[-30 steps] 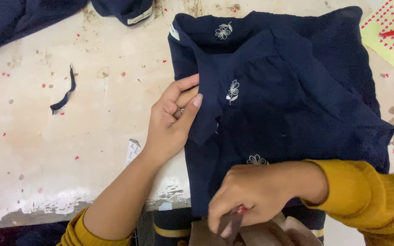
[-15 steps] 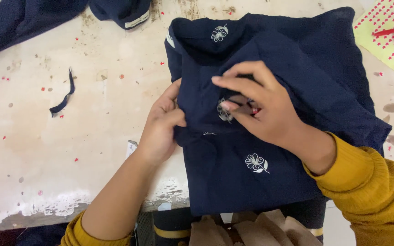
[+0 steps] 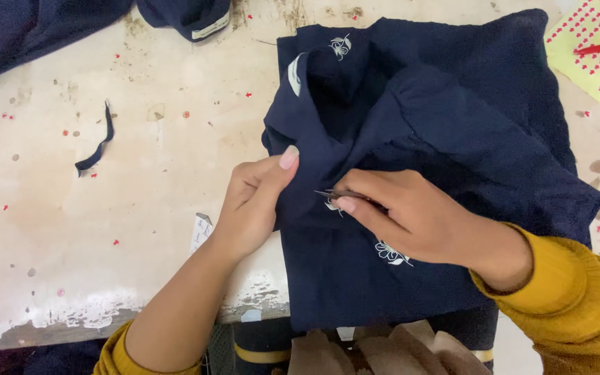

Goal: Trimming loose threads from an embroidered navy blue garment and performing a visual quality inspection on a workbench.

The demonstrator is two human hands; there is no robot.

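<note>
On the table (image 3: 105, 229), the right hand (image 3: 411, 215) now pinches small snips (image 3: 338, 194) at the shirt (image 3: 453, 139); left hand (image 3: 255, 201), at nine o'clock, has moved to clamp a fold.

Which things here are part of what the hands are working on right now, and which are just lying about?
In use:
- folded navy garment, pinched at its edge by the left hand
- small metal snips in the right hand, tips at a white embroidered flower

Lying about:
- dark fabric strip
- other navy pieces at the top left
- yellow sheet of red dots
- brown paper at the table's near edge
</note>
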